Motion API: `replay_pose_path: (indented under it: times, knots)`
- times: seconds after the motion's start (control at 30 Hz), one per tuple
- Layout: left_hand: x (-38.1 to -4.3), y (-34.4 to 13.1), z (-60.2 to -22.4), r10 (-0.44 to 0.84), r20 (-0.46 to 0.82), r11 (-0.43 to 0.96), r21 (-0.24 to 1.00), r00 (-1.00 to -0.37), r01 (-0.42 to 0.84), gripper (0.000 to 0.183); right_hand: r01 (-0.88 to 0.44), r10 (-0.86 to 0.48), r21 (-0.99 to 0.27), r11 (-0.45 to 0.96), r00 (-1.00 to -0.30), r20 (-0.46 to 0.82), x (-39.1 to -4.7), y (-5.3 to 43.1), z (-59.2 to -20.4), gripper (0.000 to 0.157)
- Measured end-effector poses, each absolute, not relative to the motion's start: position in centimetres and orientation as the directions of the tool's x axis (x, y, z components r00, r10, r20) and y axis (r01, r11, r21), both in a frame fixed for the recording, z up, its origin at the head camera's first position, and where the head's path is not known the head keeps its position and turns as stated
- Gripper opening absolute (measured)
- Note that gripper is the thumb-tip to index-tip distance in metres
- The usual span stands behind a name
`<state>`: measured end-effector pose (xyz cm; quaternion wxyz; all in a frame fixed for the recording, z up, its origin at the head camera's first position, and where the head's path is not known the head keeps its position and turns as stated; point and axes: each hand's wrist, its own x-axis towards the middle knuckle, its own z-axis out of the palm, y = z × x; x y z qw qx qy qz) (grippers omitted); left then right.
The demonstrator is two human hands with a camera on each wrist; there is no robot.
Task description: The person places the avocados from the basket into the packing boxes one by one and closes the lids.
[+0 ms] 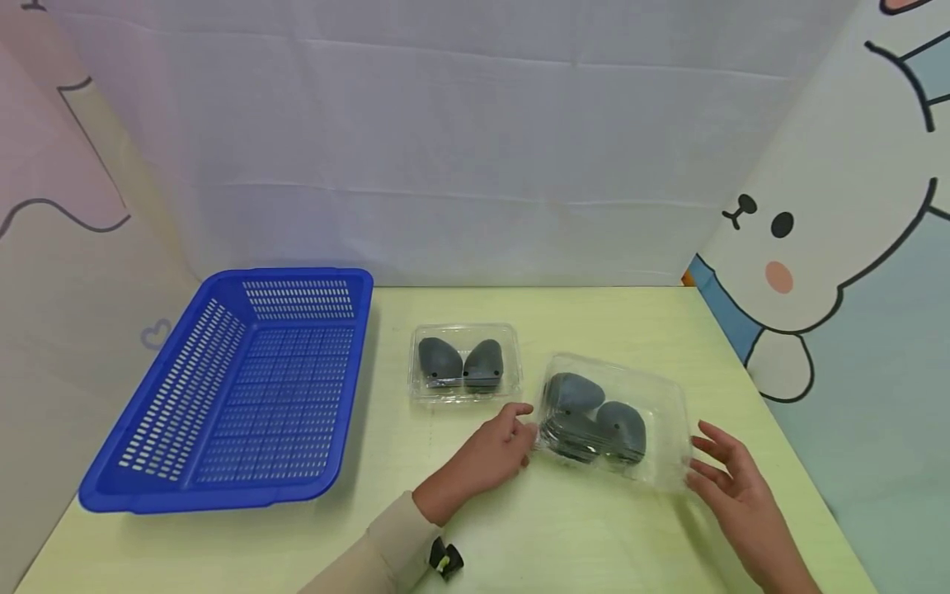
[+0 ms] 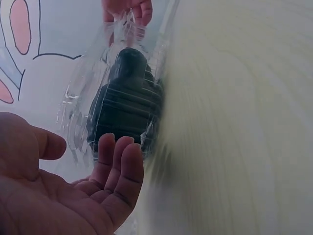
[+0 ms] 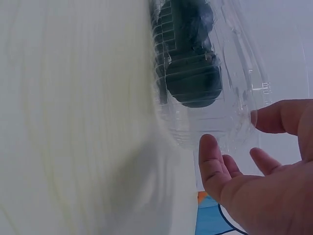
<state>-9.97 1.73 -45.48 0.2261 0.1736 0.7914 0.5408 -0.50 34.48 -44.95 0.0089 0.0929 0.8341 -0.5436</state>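
A clear plastic clamshell box with stacked dark grey, rounded teardrop pieces inside sits between the two hands. My left hand is at its left end. In the left wrist view, the thumb stands apart and the loosely bent fingertips overlap the box's near end. My right hand is at the opposite end, its fingers spread. The right wrist view shows the thumb tip at the box rim and the fingertips at the end wall. A smaller clear box holding similar grey pieces lies behind the left hand.
A large blue plastic basket with slotted walls stands on the left of the pale wooden table. White cloth hangs behind the table, and printed cartoon cloth borders the right. A small black item is by the left cuff.
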Motion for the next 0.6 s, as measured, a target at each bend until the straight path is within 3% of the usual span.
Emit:
replay_pose_path:
  times: [0.37,0.6]
  knots:
    - [-10.71,1.91,-46.20,0.542,-0.173,0.222,0.973,-0.823,-0.058,0.048,0.360,0.160,-0.879,0.312,-0.932,-0.325,-0.83,34.55,-44.52,0.063]
    - [-10.88,1.92,-46.29,0.559,-0.158,0.173,0.982,-0.814,-0.072,0.049,0.471,0.135,-0.876,0.103,-0.879,-0.457,-1.12,34.86,-44.91,0.059]
